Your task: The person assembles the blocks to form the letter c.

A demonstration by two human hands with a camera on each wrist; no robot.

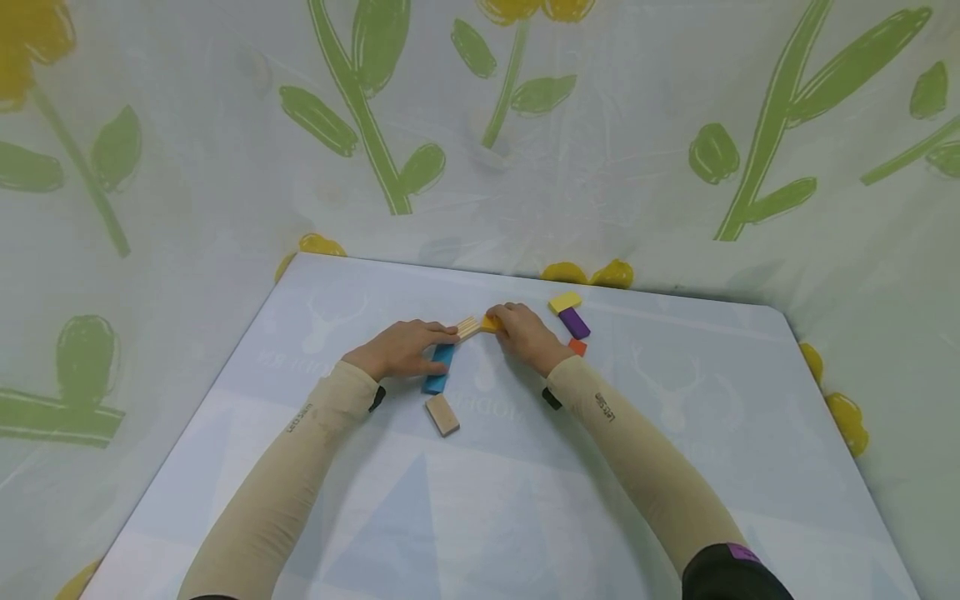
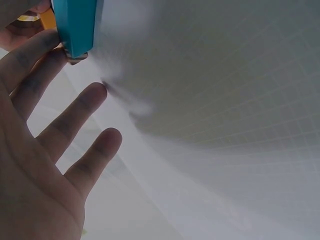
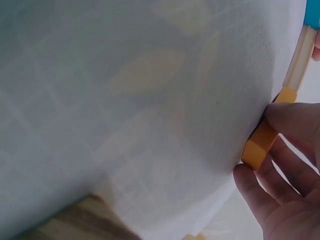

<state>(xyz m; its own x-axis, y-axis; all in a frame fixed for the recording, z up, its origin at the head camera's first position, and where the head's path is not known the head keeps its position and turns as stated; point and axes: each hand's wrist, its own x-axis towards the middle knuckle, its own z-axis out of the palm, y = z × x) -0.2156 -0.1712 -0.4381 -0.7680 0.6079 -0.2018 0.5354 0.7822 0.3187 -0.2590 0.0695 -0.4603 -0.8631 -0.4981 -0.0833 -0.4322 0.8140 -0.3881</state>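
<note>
Both hands are working close together in the middle of the bench (image 1: 675, 467), which is wearing a pale cloth. Nearest to the person, a plain wooden block (image 1: 442, 414) is lying flat by itself. Just past it, a blue block (image 1: 439, 367) is lying under the left hand (image 1: 401, 348). That hand is resting with straight, loose fingers (image 2: 80, 107), and their tips are touching a light wooden block (image 1: 468, 327). The right hand (image 1: 528, 335) is pinching a small orange-yellow block (image 3: 260, 144) between thumb and fingers, right at the far end of the light wooden block.

It looks like the blocks are being lined up end to end. The next move probably calls for a gentle, steady push, so the two ends are meeting square and nothing is sliding away.

Farther off, to the right, a yellow block (image 1: 565, 302), a purple block (image 1: 574, 322) and a red block (image 1: 577, 347) are waiting near the right hand.

Only the head view is showing the whole row and the spare blocks. The right wrist view is showing the pinch up close, and the left wrist view is showing the open palm.
</note>
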